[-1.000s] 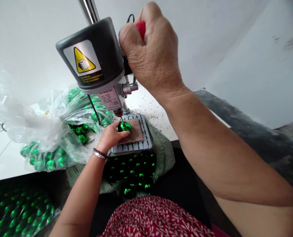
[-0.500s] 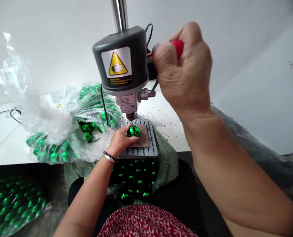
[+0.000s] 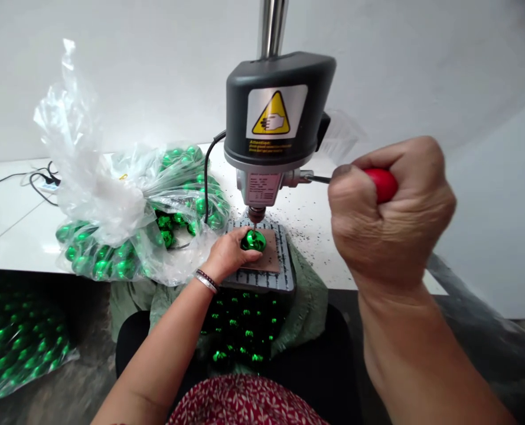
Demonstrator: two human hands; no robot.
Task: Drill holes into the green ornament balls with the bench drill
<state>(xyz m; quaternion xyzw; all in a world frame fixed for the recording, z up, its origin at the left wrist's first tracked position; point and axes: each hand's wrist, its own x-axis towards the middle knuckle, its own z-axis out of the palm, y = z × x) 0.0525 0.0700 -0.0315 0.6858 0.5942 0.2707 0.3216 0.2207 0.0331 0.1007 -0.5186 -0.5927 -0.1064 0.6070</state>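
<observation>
Green ball (image 3: 254, 240) is held by the left hand (image 3: 229, 252) under the drill (image 3: 273, 112)

At the far left, below the edge of the white worktop (image 3: 319, 248), there is a clear bag full of green balls (image 3: 18, 336). Above it, a black cable runs to a small power strip (image 3: 48, 188). Next comes a large plastic bag (image 3: 103, 254) with more green balls; its twisted top stands upright, and its loose edge lies near the left wrist, which wears bracelets (image 3: 206, 280).

In the middle, the left hand is partly closed, with the thumb and the fingers around the left side of the green ball. This ball rests on a brown board (image 3: 271, 254), which lies on the grooved metal base (image 3: 286, 268). The drill bit (image 3: 256, 225) is directly above the ball; if it touches, I cannot tell. The drill body stands over them. Below the base, dark green balls (image 3: 244, 319) are lying beside a green sack (image 3: 306, 307).

Black crumbs (image 3: 297, 224) are scattered to the right of the drill. Farther right, the right hand (image 3: 390, 218) is closed firmly around the red knob (image 3: 382, 184) of the lever, well apart from the ball.
</observation>
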